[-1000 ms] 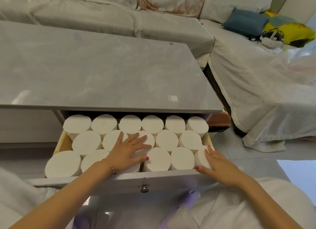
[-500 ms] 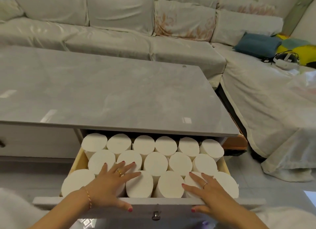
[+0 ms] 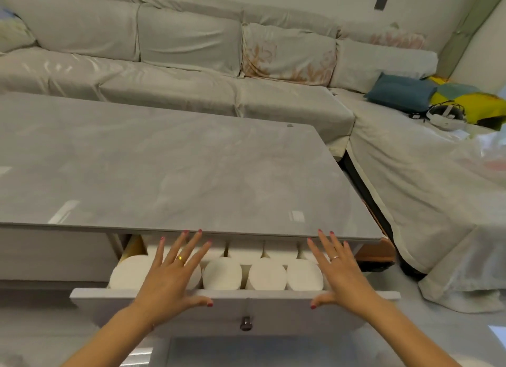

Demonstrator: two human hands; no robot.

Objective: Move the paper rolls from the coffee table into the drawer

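Paper rolls point(image 3: 222, 273): white, upright, packed side by side in rows inside the drawer point(image 3: 287, 303); front row fully visible, rear rows partly hidden under the tabletop edge.

Drawer: pale grey front with a small metal knob point(image 3: 246, 323) at 6 o'clock; partly pulled out beneath the coffee table point(image 3: 169, 169), whose grey marbled top is bare.

Left hand point(image 3: 168, 281): flat, fingers spread, grasping nothing; palm over the front-left rolls, thumb on the drawer front's top edge. Gold ring point(image 3: 180, 259) on one finger.

Right hand point(image 3: 338, 276): likewise flat and splayed, nothing held; over the rolls at the drawer's right end, thumb on the front edge.

Surroundings: covered sectional sofa point(image 3: 191, 73) from 10 to 3 o'clock; blue cushion point(image 3: 401, 96), yellow item point(image 3: 482, 106) and white headset point(image 3: 446, 116) at 2 o'clock.
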